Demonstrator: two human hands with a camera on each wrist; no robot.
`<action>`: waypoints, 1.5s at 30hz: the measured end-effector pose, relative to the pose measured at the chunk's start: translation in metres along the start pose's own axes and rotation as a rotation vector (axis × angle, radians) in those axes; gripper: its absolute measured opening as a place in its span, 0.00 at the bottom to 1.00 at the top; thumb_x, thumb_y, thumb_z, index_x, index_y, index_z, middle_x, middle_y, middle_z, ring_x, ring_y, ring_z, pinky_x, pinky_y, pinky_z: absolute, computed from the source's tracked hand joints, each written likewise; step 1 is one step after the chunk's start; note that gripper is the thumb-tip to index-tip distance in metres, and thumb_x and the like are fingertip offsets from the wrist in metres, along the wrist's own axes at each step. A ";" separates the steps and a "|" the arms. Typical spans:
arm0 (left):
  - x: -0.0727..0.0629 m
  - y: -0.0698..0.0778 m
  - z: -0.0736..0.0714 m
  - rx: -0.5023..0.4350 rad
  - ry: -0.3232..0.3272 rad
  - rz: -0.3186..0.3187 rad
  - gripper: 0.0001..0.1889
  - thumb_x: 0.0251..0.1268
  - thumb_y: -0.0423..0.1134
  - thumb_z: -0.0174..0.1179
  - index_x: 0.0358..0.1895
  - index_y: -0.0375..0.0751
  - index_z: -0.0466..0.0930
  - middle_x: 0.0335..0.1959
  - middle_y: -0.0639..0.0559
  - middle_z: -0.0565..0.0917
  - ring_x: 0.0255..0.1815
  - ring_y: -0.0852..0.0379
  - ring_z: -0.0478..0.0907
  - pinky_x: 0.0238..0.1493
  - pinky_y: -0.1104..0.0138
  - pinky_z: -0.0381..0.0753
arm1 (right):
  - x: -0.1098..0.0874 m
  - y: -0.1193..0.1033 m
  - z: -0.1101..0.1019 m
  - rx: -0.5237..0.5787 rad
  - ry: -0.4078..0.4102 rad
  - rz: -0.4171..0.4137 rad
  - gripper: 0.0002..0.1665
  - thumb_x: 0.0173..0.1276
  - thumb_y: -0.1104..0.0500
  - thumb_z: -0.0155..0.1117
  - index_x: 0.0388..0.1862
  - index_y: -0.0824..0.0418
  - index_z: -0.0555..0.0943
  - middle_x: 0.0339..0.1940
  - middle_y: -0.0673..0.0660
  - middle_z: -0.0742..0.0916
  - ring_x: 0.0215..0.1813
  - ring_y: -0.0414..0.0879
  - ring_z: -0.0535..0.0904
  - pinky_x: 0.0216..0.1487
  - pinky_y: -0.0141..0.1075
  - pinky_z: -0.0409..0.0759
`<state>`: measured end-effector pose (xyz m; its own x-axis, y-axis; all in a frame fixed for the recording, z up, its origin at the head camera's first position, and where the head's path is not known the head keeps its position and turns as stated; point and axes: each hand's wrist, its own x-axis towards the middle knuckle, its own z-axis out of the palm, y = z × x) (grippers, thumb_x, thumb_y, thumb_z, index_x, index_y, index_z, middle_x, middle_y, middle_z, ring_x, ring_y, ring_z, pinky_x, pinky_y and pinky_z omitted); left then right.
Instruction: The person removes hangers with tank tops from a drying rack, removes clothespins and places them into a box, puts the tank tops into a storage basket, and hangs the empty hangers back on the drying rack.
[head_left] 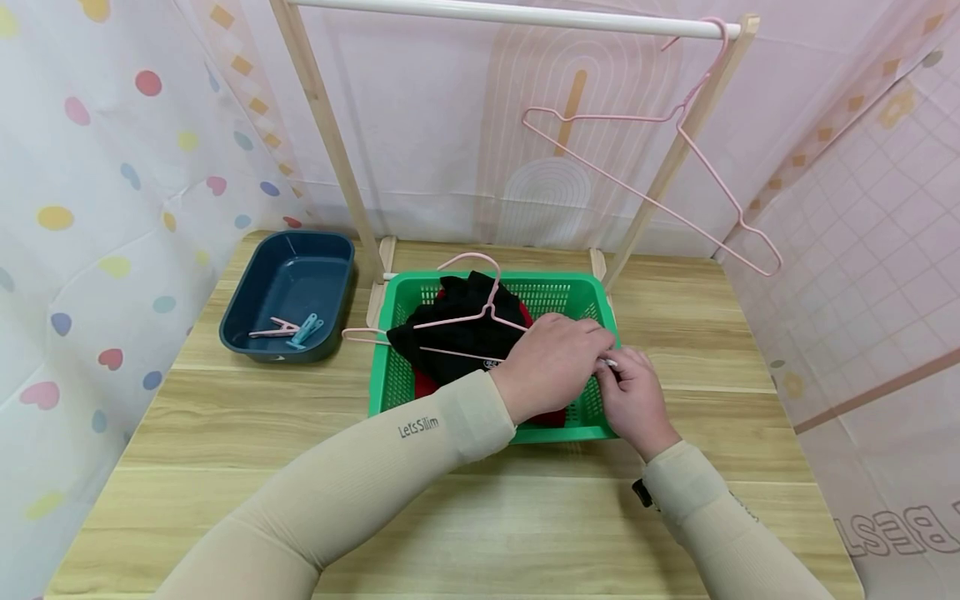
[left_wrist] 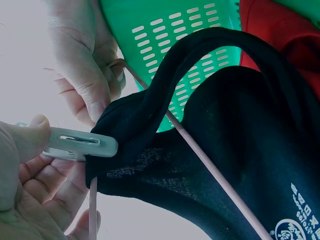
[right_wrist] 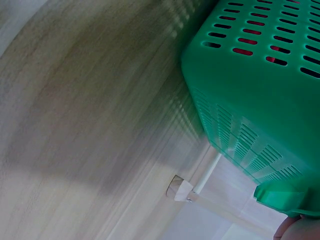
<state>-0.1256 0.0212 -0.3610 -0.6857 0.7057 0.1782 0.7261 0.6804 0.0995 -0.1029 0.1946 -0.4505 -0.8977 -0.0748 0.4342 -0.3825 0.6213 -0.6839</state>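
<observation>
Over the basket's right side, my left hand [head_left: 555, 358] pinches a pale clothespin [left_wrist: 82, 144] between thumb and fingers; in the left wrist view the pin's tip overlaps the strap edge of a black sleeveless top [left_wrist: 225, 120]. Beside it, my right hand [head_left: 636, 400] curls round the end of a pink hanger [head_left: 457, 319], its thumb close to the strap. This hanger runs through the top, hook upward, the other end poking past the basket's left rim. White print shows on the black cloth. The left forearm hides part of the top and basket.
Red cloth [head_left: 425, 383] lies in the green basket [head_left: 381, 367]. At left, a dark blue basin [head_left: 288, 258] holds pink and blue clothespins [head_left: 306, 331]. Behind stands a rack with a white rail [head_left: 487, 10]; another pink hanger [head_left: 622, 118] hangs at its right end.
</observation>
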 end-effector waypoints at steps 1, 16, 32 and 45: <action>0.000 0.000 0.000 0.000 0.003 0.001 0.08 0.79 0.36 0.57 0.45 0.55 0.84 0.43 0.62 0.87 0.44 0.60 0.85 0.50 0.61 0.82 | 0.000 0.000 0.000 -0.002 0.002 0.002 0.05 0.73 0.70 0.66 0.37 0.67 0.87 0.32 0.61 0.87 0.43 0.54 0.79 0.49 0.34 0.69; 0.001 0.001 0.001 0.004 0.019 0.003 0.09 0.77 0.35 0.58 0.45 0.56 0.85 0.43 0.63 0.87 0.44 0.61 0.84 0.50 0.62 0.81 | 0.001 0.000 0.001 -0.011 0.017 0.005 0.05 0.73 0.70 0.67 0.35 0.69 0.87 0.31 0.62 0.87 0.41 0.55 0.78 0.49 0.33 0.69; 0.001 0.001 0.000 -0.021 0.011 -0.004 0.10 0.78 0.35 0.56 0.46 0.56 0.85 0.44 0.63 0.87 0.46 0.60 0.84 0.55 0.61 0.80 | 0.001 0.000 -0.001 -0.008 0.003 0.020 0.07 0.75 0.69 0.65 0.37 0.67 0.88 0.36 0.62 0.89 0.44 0.55 0.80 0.51 0.33 0.69; 0.001 0.000 0.001 -0.018 0.041 0.015 0.10 0.78 0.35 0.56 0.47 0.55 0.85 0.45 0.63 0.87 0.46 0.62 0.84 0.54 0.62 0.80 | 0.001 -0.001 0.000 -0.010 0.007 0.009 0.07 0.74 0.70 0.64 0.37 0.69 0.88 0.39 0.64 0.90 0.46 0.58 0.82 0.53 0.33 0.70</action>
<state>-0.1261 0.0220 -0.3621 -0.6720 0.7072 0.2197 0.7377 0.6654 0.1142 -0.1030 0.1942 -0.4492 -0.8996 -0.0639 0.4320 -0.3722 0.6296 -0.6820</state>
